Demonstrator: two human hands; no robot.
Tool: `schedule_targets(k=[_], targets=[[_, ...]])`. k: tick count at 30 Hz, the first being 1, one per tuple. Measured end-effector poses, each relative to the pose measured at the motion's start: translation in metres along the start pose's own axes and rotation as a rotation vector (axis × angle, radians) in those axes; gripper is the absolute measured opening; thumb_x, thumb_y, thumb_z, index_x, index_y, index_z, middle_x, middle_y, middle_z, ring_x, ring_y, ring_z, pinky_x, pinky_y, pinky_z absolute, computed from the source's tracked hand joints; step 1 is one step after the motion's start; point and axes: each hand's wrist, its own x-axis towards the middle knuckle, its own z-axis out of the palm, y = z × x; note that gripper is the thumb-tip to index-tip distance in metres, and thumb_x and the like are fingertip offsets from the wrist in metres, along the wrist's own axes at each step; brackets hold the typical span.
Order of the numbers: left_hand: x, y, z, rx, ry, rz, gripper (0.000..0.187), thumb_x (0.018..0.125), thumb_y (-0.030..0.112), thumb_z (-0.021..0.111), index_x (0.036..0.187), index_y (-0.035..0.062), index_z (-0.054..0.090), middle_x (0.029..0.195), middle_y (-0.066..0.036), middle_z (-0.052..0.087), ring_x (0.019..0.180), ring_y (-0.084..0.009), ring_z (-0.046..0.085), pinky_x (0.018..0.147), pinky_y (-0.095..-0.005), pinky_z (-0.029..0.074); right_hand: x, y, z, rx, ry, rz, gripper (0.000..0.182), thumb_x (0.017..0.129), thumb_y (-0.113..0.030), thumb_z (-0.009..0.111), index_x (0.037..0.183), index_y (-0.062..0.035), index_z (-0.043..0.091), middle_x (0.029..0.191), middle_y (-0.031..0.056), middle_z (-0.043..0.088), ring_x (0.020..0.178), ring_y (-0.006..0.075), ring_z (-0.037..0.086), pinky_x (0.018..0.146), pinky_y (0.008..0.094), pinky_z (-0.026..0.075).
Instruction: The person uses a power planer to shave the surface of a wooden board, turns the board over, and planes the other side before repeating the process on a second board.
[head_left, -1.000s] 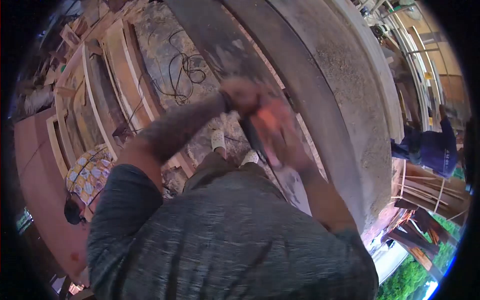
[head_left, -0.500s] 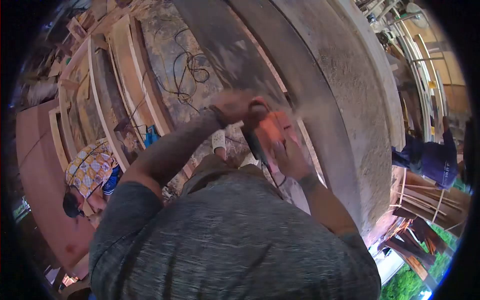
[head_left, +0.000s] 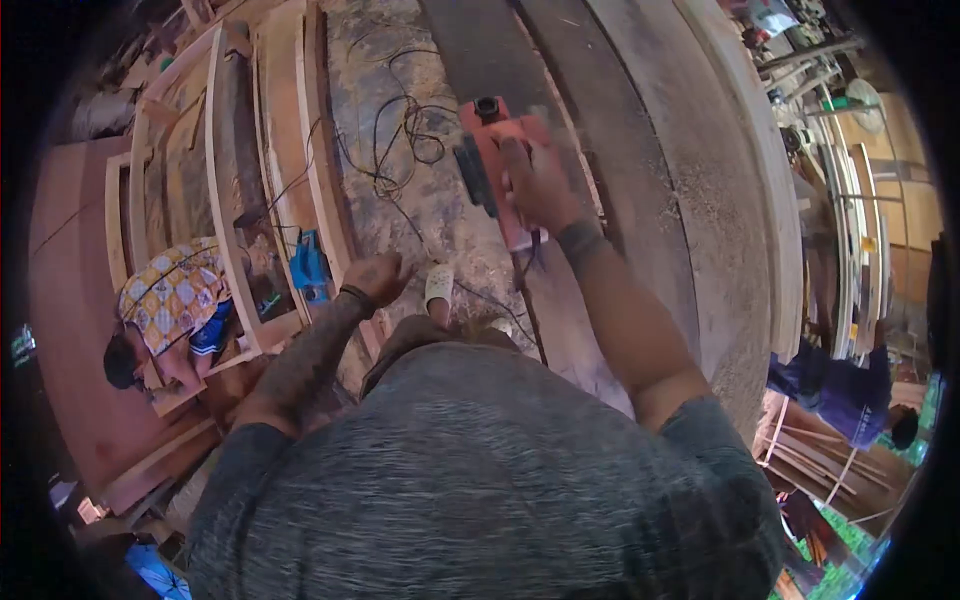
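My right hand (head_left: pixel 545 190) is closed around the handle of a red electric planer (head_left: pixel 490 150), which sits on a dark plank (head_left: pixel 605 285). A round black knob tops the planer's far end. Away from the tool, my left hand (head_left: pixel 378 278) hangs near my left knee with its fingers curled in, and I see nothing in them. Beside that hand, a blue power tool (head_left: pixel 309 265) rests by a timber frame. A black power cord (head_left: pixel 410 135) lies in loops on the floor ahead.
Long planks (head_left: pixel 645 150) run away from me on the right, with shavings scattered on them. At left, a co-worker in a patterned shirt (head_left: pixel 180 290) bends by a wooden frame (head_left: pixel 218 160). Another person in a dark shirt (head_left: pixel 850 400) is at far right, near stacked timber and a fan (head_left: pixel 864 105).
My left hand has come off the planer and moved back to the left. My right hand now grips the planer's handle, and the planer is farther forward on the plank.
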Motion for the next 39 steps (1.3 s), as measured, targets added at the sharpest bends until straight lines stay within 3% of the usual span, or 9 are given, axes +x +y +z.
schedule_targets(k=[12,18,25,28,31,33,35,37,39], targets=[[0.005,0.035,-0.019,-0.18,-0.13,0.001,0.042,0.1,0.045,0.061,0.1,0.0028,0.066,0.097,-0.024,0.07,0.093,-0.0459,0.067,0.08,-0.054,0.051,0.155,-0.064,0.012,0.018,-0.031,-0.054,0.051,0.103,-0.057,0.049,0.117,-0.0123,0.067,0.071,0.0025,0.056,0.059,0.013,0.056,0.05,0.0344,0.048],[0.026,0.013,0.044,-0.175,-0.43,-0.042,0.046,0.1,0.045,0.06,0.117,0.0037,0.068,0.11,-0.024,0.072,0.104,-0.0407,0.069,0.089,-0.05,0.053,-0.045,-0.002,-0.049,-0.336,-0.086,-0.391,0.042,0.111,-0.038,0.039,0.13,-0.0083,0.061,0.092,0.0106,0.063,0.084,0.0247,0.064,0.075,0.0408,0.053],[0.009,-0.079,0.146,-0.012,-0.673,-0.185,0.056,0.095,0.052,0.064,0.108,-0.0015,0.076,0.11,-0.027,0.074,0.104,-0.0403,0.072,0.091,-0.0512,0.054,-0.301,0.026,-0.094,-0.213,-0.082,0.194,0.046,0.109,-0.037,0.049,0.135,0.0004,0.053,0.09,0.0084,0.061,0.078,0.0164,0.061,0.065,0.0329,0.049],[0.02,-0.078,0.135,0.011,-0.807,-0.236,0.057,0.096,0.052,0.063,0.111,-0.0027,0.075,0.111,-0.026,0.074,0.105,-0.0403,0.072,0.092,-0.0498,0.054,-0.293,0.03,-0.099,-0.159,-0.136,0.342,0.044,0.109,-0.041,0.049,0.124,-0.0014,0.058,0.098,0.0124,0.062,0.08,0.0212,0.064,0.065,0.0368,0.051],[0.044,-0.112,0.189,0.086,-0.76,-0.002,0.057,0.1,0.051,0.06,0.125,0.0014,0.07,0.124,-0.023,0.071,0.111,-0.0386,0.069,0.096,-0.0487,0.053,-0.224,0.035,-0.07,-0.105,0.033,0.175,0.039,0.109,-0.032,0.048,0.128,0.0012,0.055,0.078,0.0078,0.06,0.069,0.0186,0.059,0.061,0.0366,0.048],[0.036,-0.06,0.122,-0.121,-0.54,-0.065,0.053,0.1,0.048,0.061,0.125,0.0025,0.069,0.119,-0.023,0.072,0.107,-0.0366,0.07,0.09,-0.048,0.054,-0.168,0.043,-0.065,-0.515,0.124,-0.257,0.034,0.108,-0.032,0.05,0.116,0.0008,0.057,0.08,0.0101,0.061,0.071,0.0213,0.06,0.063,0.0385,0.049],[0.036,-0.027,0.091,-0.28,-0.424,-0.115,0.05,0.1,0.046,0.061,0.124,0.0031,0.069,0.115,-0.023,0.073,0.104,-0.0348,0.071,0.086,-0.0472,0.055,-0.11,0.024,-0.059,-0.451,0.111,-0.28,0.036,0.108,-0.035,0.052,0.107,0.0,0.058,0.077,0.0098,0.06,0.069,0.0216,0.061,0.061,0.0391,0.05],[0.037,-0.023,0.091,-0.398,-0.421,-0.149,0.048,0.1,0.045,0.062,0.121,0.003,0.07,0.113,-0.023,0.073,0.103,-0.0333,0.071,0.084,-0.0462,0.055,-0.066,0.001,-0.048,0.0,0.006,0.113,0.04,0.108,-0.041,0.052,0.104,-0.0019,0.061,0.072,0.0074,0.058,0.062,0.0193,0.06,0.055,0.0378,0.049],[0.036,-0.029,0.1,-0.366,-0.433,-0.167,0.047,0.097,0.044,0.066,0.12,0.0033,0.072,0.116,-0.022,0.073,0.106,-0.0347,0.071,0.089,-0.0464,0.054,-0.024,-0.028,-0.037,0.038,-0.007,0.122,0.045,0.108,-0.05,0.049,0.111,-0.0069,0.063,0.07,0.0031,0.057,0.057,0.0135,0.058,0.047,0.034,0.046]])
